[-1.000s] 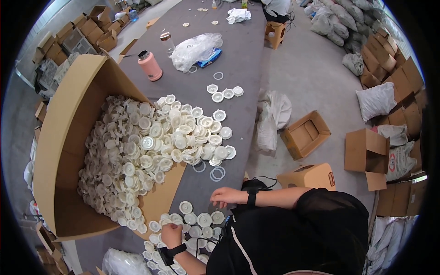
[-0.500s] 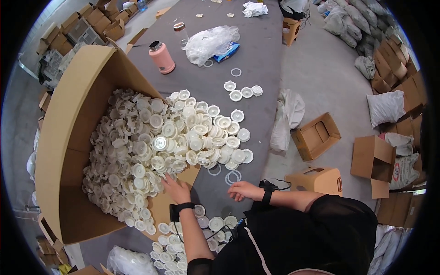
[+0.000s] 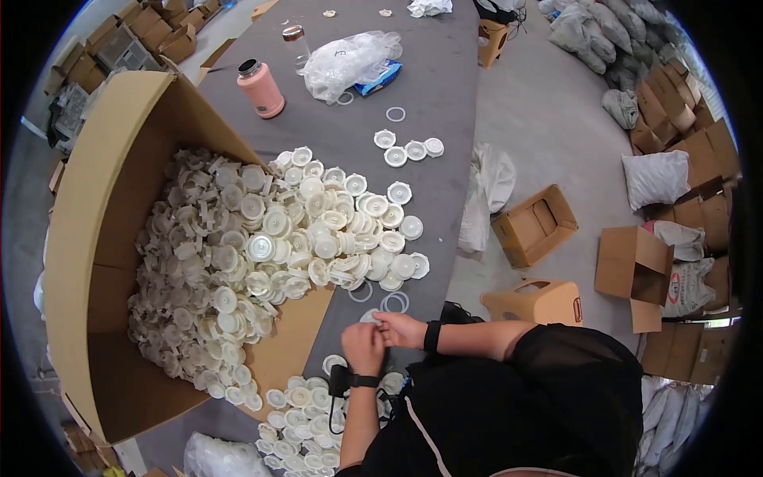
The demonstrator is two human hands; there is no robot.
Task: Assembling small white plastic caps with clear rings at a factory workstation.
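Note:
My left hand (image 3: 363,348) and my right hand (image 3: 400,329) meet over the near part of the table, fingers curled in and touching. Between them is a white plastic lid (image 3: 370,316), its far edge showing past my fingers; the rest is covered. Just beyond lie loose clear sealing rings (image 3: 395,302). A large heap of white lids (image 3: 238,238) spills from a tipped cardboard box (image 3: 111,262) on the left onto the table. Below my left wrist, a smaller pile of lids (image 3: 298,421) lies close to my body.
On the grey table (image 3: 433,87) stand a pink bottle (image 3: 262,91) and a clear bottle (image 3: 297,49), beside a plastic bag (image 3: 346,67) and a blue packet (image 3: 379,78). Several lids (image 3: 409,149) sit apart. A plastic stool (image 3: 532,302) and an open carton (image 3: 536,225) are on the floor to the right.
My left hand has left the edge of the heap and moved right to meet my right hand. A lid now shows between them. The whole view has shifted slightly.

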